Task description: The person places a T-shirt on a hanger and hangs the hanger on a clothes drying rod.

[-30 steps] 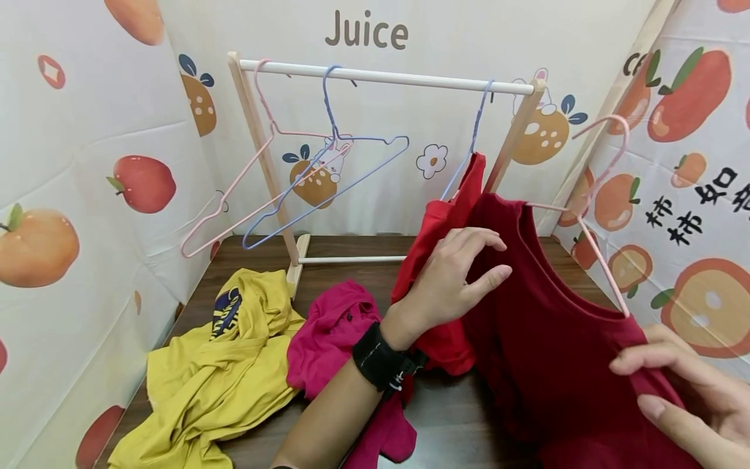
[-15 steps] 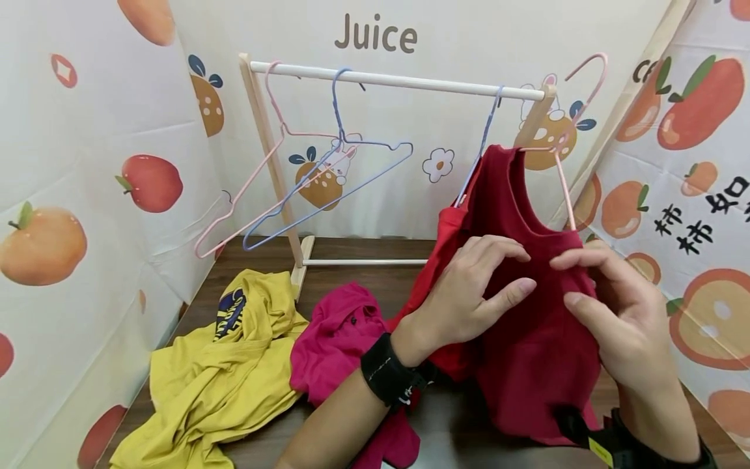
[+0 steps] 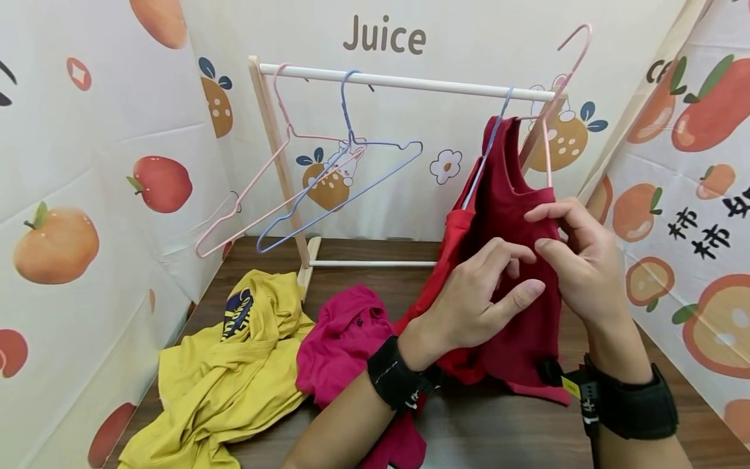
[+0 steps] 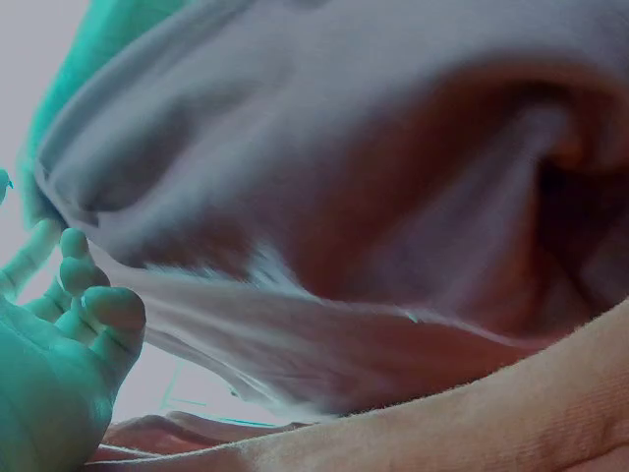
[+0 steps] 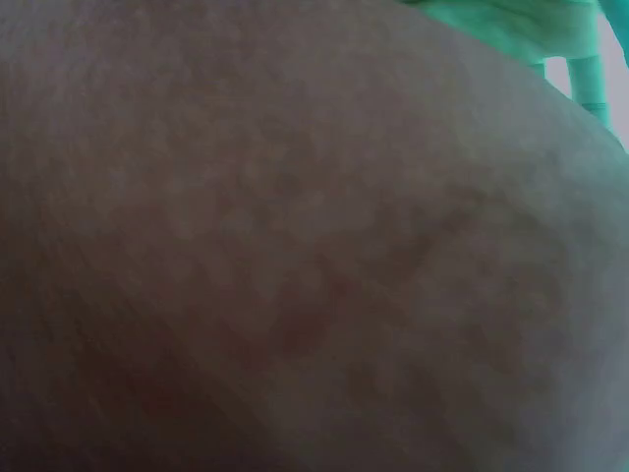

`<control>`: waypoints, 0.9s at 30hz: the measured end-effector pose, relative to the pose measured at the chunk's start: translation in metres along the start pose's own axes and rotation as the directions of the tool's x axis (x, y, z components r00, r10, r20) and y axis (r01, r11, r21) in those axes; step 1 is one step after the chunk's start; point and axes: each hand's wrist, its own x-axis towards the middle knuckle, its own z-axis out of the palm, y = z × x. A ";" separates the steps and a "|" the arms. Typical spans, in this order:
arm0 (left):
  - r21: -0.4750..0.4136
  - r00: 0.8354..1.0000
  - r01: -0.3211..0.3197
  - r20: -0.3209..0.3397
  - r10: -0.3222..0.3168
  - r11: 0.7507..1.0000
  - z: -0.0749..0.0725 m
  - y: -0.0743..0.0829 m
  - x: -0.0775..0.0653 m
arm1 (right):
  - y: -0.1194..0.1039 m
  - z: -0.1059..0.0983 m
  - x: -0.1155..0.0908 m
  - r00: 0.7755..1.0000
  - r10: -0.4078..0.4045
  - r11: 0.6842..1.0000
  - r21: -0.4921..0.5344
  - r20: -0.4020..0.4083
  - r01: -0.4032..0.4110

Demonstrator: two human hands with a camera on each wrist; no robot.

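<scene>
A dark red sleeveless top (image 3: 504, 202) hangs on a pink clothes hanger (image 3: 548, 156) at the right. My right hand (image 3: 580, 260) pinches the top's near shoulder between thumb and fingers, around the hanger's end. The hanger's hook stands above the right end of the white rail (image 3: 410, 82), apart from it. My left hand (image 3: 474, 299), fingers loosely bent, is in front of a bright red garment (image 3: 457, 244) on a blue hanger (image 3: 492, 146); whether it touches cloth is unclear. Blurred cloth (image 5: 295, 256) fills most of the right wrist view. Folds of cloth (image 4: 324, 177) fill the left wrist view.
Left on the rail hang a bare pink hanger (image 3: 246, 189) and a bare blue hanger (image 3: 305, 192). A yellow garment (image 3: 234, 371) and a magenta garment (image 3: 346, 339) lie crumpled on the dark wooden table (image 3: 469, 430). Wooden posts (image 3: 281, 163) support the rail.
My right hand has carried the dark red top and pink hanger leftward and up, from the right side to beside the rail's end. My left hand stays near the bright red garment.
</scene>
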 end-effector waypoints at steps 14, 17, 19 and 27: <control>0.000 0.997 -0.071 0.010 0.071 0.997 0.001 0.004 0.000 | 0.033 -0.005 -0.003 0.975 0.192 0.962 -0.220 0.111 -0.164; 0.009 0.996 -0.078 0.037 0.078 0.997 0.001 0.005 0.000 | 0.043 -0.002 -0.005 0.948 0.287 0.952 -0.154 0.138 -0.266; 0.014 0.995 -0.080 0.059 0.079 0.997 0.000 0.008 0.000 | 0.047 0.000 -0.006 0.926 0.345 0.937 -0.110 0.150 -0.331; 0.001 0.991 -0.102 0.089 0.101 0.995 -0.005 0.022 -0.002 | 0.048 -0.002 -0.012 0.930 0.322 0.922 -0.280 0.177 -0.266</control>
